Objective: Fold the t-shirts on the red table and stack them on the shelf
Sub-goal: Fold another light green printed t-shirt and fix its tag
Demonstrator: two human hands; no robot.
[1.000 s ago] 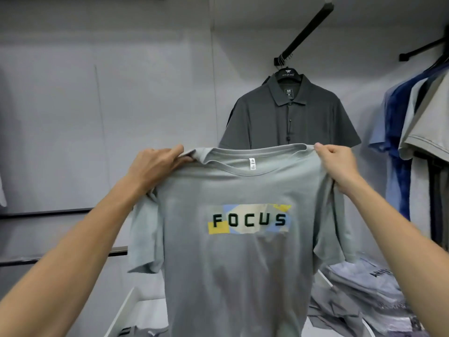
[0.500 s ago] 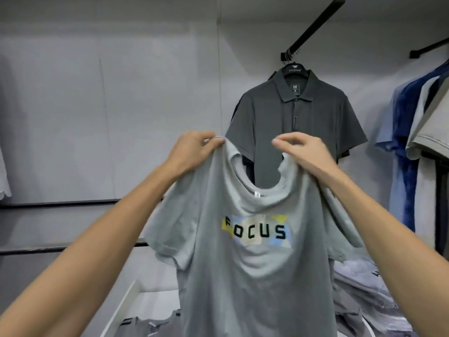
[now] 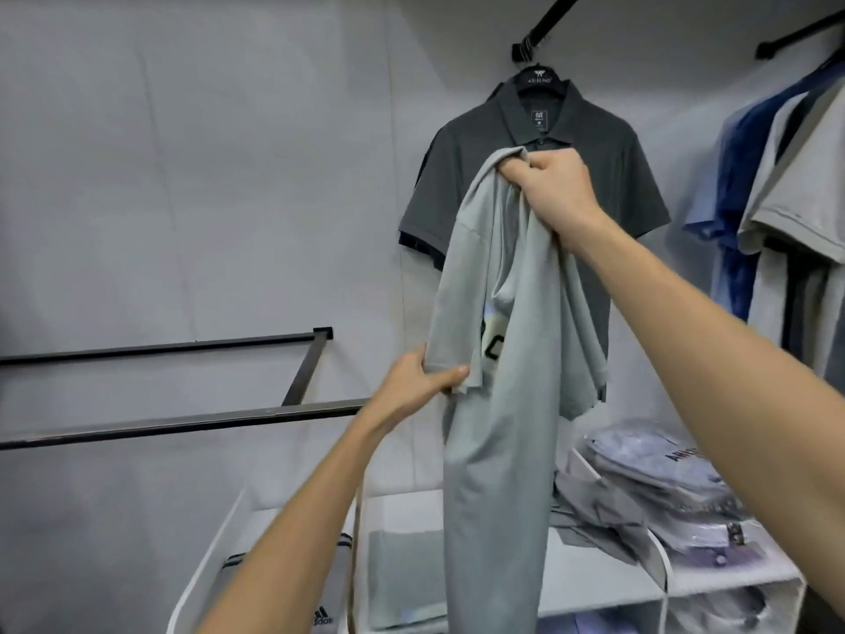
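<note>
The grey t-shirt (image 3: 494,404) hangs in the air in front of me, doubled lengthwise, above the white shelf unit (image 3: 686,583). Its lower end drops past the shelf's front edge and out of view. To my left there is open room: a bare grey wall and two black rails (image 3: 183,382), one behind the other, well apart from the shirt. Directly behind the shirt a dark polo shirt (image 3: 526,185) hangs on a hanger from a black wall bar (image 3: 548,25). To my right, more hanging garments (image 3: 786,199) crowd the frame edge. Below right, a stack of bagged shirts (image 3: 663,478) rests on the shelf top, near the hanging shirt but not touching it as far as I can tell.

My right hand (image 3: 553,189) is up high, fingers curled tight around the bunched collar and shoulder area of the t-shirt. My left hand (image 3: 420,382) is lower, thumb over the fabric, pinching the folded sleeve edges together at the shirt's left side. Part of a printed graphic shows in the fold between my hands.
</note>
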